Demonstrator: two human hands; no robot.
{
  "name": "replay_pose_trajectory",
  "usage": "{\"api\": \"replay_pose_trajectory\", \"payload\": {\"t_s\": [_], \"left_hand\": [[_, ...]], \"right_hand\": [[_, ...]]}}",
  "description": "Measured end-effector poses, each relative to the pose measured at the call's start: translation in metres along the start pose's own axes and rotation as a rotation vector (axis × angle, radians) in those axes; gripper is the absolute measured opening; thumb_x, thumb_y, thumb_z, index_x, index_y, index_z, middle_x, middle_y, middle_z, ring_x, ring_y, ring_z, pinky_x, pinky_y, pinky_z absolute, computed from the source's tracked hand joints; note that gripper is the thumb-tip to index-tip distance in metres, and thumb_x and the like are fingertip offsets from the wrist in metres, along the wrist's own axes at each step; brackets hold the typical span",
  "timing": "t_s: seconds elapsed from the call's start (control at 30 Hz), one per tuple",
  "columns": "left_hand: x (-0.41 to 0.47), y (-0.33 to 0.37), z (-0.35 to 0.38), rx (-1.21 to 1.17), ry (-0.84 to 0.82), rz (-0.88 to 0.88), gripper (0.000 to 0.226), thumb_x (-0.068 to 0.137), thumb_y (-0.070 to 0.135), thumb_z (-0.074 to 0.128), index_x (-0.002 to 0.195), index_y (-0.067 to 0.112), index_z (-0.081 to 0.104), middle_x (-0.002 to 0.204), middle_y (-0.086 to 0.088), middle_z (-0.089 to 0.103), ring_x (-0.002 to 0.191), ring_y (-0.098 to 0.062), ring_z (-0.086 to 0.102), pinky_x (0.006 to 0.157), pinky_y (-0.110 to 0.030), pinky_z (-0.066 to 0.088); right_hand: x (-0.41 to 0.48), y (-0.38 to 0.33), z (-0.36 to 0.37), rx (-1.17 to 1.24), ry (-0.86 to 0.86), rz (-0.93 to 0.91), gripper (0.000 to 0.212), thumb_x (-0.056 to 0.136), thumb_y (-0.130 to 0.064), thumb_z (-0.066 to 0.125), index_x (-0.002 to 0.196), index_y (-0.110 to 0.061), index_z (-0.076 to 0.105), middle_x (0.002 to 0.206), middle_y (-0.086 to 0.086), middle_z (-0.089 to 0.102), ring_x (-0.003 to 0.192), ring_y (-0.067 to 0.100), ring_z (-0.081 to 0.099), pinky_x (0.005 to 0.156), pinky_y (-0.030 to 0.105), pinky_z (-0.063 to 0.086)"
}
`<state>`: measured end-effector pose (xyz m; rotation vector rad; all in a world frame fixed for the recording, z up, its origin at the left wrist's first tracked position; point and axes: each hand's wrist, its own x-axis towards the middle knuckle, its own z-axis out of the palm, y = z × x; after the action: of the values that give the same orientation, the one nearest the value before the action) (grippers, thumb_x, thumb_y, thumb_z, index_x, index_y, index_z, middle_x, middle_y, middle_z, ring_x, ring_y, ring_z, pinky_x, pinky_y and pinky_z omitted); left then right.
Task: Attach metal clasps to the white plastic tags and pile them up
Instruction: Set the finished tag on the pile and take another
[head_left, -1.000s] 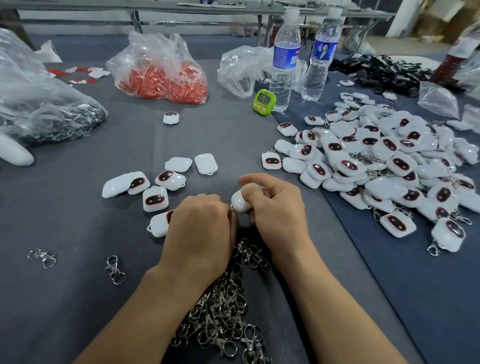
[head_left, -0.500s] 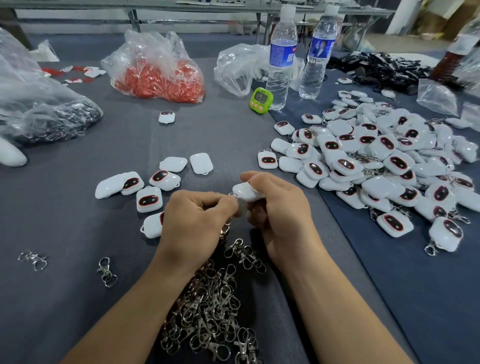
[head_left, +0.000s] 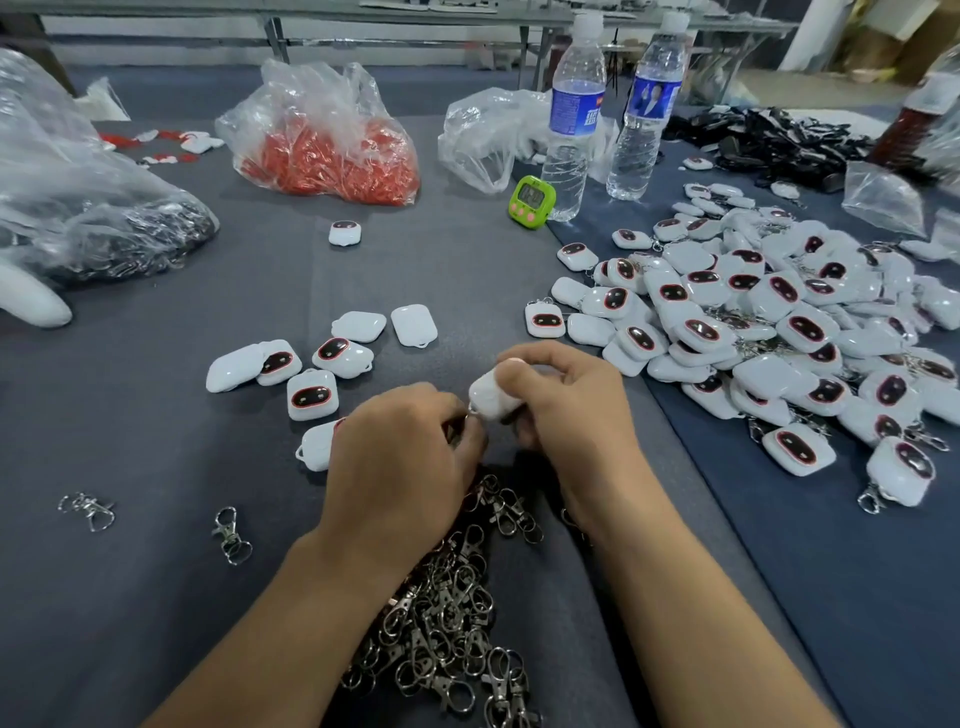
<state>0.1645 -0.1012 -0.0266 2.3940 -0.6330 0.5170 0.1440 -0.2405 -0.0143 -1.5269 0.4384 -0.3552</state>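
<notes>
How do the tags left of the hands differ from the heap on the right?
Left tags are few, lie mostly singly and show no clasps; the right heap holds many, overlapping, several with metal clasps attached. Both are white tags, with dark red-rimmed ovals on face-up ones.

Grey-covered table (head_left: 130, 623), heap of metal clasps (head_left: 447, 634), pile of white tags (head_left: 753, 312), two water bottles (head_left: 571, 119), green timer (head_left: 531, 201)

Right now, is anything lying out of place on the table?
Two stray metal clasps lie left of the clasp heap, apart from it; a lone white tag sits far from the others.
</notes>
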Motion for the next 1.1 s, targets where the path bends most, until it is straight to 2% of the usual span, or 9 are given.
{"api": "replay_pose_trajectory", "payload": {"t_s": [0.17,0.27,0.4,0.5,0.63,0.73,0.83,0.93,1.1], "left_hand": [[0.008,-0.001,-0.005,-0.405,0.104,-0.282,0.003,0.080,0.031,0.082,0.081,0.032,0.079,0.073,0.022,0.071,0.073,0.003,0.066,0.069,-0.014,0.048],[0.009,-0.004,-0.008,-0.370,0.125,-0.303,0.008,0.083,0.024,0.079,0.078,0.030,0.079,0.070,0.024,0.070,0.074,0.003,0.065,0.068,-0.010,0.046],[0.011,-0.010,-0.013,-0.255,0.182,-0.319,0.013,0.085,0.022,0.075,0.075,0.029,0.077,0.063,0.016,0.068,0.068,-0.008,0.062,0.065,-0.025,0.049],[0.012,-0.011,-0.018,-0.106,0.174,-0.349,0.013,0.085,0.028,0.070,0.075,0.031,0.077,0.062,0.012,0.067,0.064,-0.014,0.061,0.062,-0.031,0.049],[0.025,-0.025,-0.040,0.314,-0.176,-0.314,0.014,0.079,0.044,0.060,0.079,0.047,0.074,0.073,0.016,0.067,0.070,-0.014,0.053,0.060,-0.027,0.037],[0.040,-0.040,-0.068,0.207,-0.461,-0.302,0.014,0.076,0.038,0.070,0.076,0.052,0.072,0.068,0.026,0.062,0.073,-0.002,0.057,0.064,-0.023,0.043],[0.044,-0.045,-0.082,0.181,-0.709,-0.304,0.033,0.073,0.024,0.076,0.078,0.055,0.068,0.095,0.026,0.068,0.086,-0.002,0.062,0.073,-0.021,0.053],[0.043,-0.051,-0.080,0.214,-0.696,-0.281,0.041,0.074,0.015,0.077,0.083,0.054,0.066,0.108,0.019,0.067,0.091,-0.004,0.062,0.073,-0.017,0.052],[0.042,-0.056,-0.072,0.175,-0.595,-0.261,0.037,0.061,0.026,0.087,0.081,0.052,0.071,0.077,0.020,0.058,0.069,0.004,0.056,0.047,-0.006,0.036]], "right_hand": [[0.011,-0.006,-0.026,0.229,-0.242,0.227,0.010,0.094,-0.001,0.059,0.093,-0.003,0.069,0.059,0.012,0.063,0.039,0.011,0.033,0.045,0.024,0.018],[0.014,-0.012,-0.033,0.441,-0.254,0.262,0.014,0.094,0.000,0.057,0.103,-0.004,0.066,0.079,0.013,0.069,0.047,0.010,0.047,0.041,0.018,0.031],[0.013,-0.013,-0.045,1.144,-0.317,0.200,0.052,0.084,-0.001,0.068,0.134,-0.010,0.061,0.133,0.013,0.068,0.108,0.020,0.072,0.086,0.026,0.059],[0.007,-0.014,-0.035,0.976,-0.433,0.154,0.059,0.070,0.001,0.072,0.127,-0.014,0.072,0.135,0.009,0.068,0.104,0.018,0.072,0.085,0.027,0.059],[0.001,-0.011,-0.016,0.629,-0.485,0.150,0.038,0.077,-0.001,0.065,0.103,-0.022,0.082,0.118,0.007,0.075,0.091,0.014,0.073,0.081,0.024,0.056],[0.001,-0.009,-0.011,0.489,-0.514,0.157,0.032,0.077,-0.005,0.065,0.096,-0.024,0.083,0.103,0.006,0.077,0.081,0.012,0.070,0.079,0.023,0.054],[0.003,-0.008,-0.008,0.435,-0.522,0.182,0.028,0.077,-0.008,0.066,0.094,-0.024,0.082,0.097,0.006,0.076,0.076,0.012,0.068,0.076,0.022,0.053],[0.003,-0.008,-0.007,0.430,-0.528,0.183,0.027,0.077,-0.007,0.066,0.093,-0.022,0.082,0.094,0.006,0.076,0.073,0.011,0.067,0.076,0.022,0.053],[0.002,-0.007,-0.007,0.415,-0.522,0.187,0.026,0.077,-0.004,0.066,0.092,-0.018,0.082,0.092,0.009,0.076,0.073,0.013,0.067,0.075,0.022,0.056]]}}
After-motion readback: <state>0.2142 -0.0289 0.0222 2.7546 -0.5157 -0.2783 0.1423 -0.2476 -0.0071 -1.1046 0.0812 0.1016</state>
